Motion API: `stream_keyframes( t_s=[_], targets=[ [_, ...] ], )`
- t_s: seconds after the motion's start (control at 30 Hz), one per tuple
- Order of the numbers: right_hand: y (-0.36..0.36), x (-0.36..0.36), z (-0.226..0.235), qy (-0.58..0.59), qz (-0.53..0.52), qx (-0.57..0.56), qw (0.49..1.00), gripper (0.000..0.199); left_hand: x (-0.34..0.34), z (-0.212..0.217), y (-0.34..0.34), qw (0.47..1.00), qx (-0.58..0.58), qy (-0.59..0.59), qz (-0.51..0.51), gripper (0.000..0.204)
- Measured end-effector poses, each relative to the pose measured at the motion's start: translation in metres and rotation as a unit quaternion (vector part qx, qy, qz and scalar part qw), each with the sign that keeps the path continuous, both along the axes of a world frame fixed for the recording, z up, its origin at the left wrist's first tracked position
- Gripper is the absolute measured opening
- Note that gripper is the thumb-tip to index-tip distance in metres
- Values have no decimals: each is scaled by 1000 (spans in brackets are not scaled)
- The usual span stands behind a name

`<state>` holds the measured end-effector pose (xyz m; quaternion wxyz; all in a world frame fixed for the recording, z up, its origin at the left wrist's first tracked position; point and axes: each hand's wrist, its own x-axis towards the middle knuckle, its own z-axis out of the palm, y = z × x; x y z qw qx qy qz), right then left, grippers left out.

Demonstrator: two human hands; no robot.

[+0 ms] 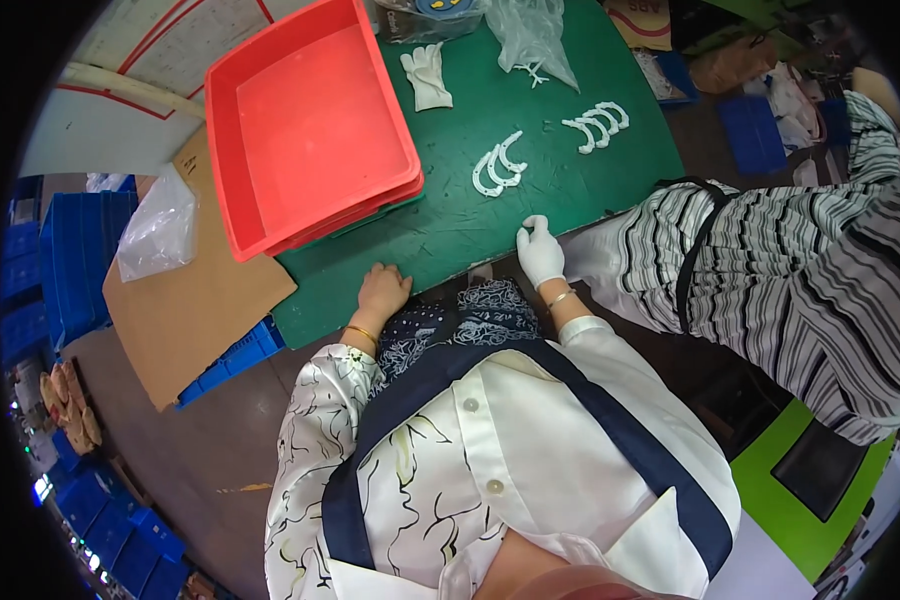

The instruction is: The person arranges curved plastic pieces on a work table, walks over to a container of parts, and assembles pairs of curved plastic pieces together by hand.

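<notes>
My bare left hand [383, 293] rests on the near edge of the green table [450, 225], its fingers lying on the surface with nothing held. At the same edge, further right, my right hand [540, 252] wears a white glove. Its fingers are curled in loosely and no object shows in them. Beyond it lie white curved plastic pieces [489, 170] in a small overlapping group. A second group of similar curved pieces [597, 127] sits to the right. Neither hand touches the pieces.
Stacked red trays [310, 120] stand at the left of the table. A loose white glove [427, 77] and a clear plastic bag [535, 40] lie at the back. Cardboard [190, 310] juts out on the left. A person in striped clothing [760, 260] is close on my right.
</notes>
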<state>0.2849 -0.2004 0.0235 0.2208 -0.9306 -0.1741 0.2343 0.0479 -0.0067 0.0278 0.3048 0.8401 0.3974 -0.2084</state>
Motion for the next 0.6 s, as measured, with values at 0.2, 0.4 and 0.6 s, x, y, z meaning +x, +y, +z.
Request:
stream_keyframes(
  t_s=[0.2, 0.4, 0.6],
  targets=[
    [0, 0, -1, -3, 6, 2, 1000, 24, -1, -1, 0, 1000, -4, 6, 0, 29],
    [-2, 0, -1, -6, 17, -8, 1000, 25, -3, -2, 0, 1000, -3, 0, -6, 29],
    [-1, 1, 0, 0, 13, -10, 1000, 26, -2, -1, 1, 1000, -5, 6, -7, 29]
  ],
)
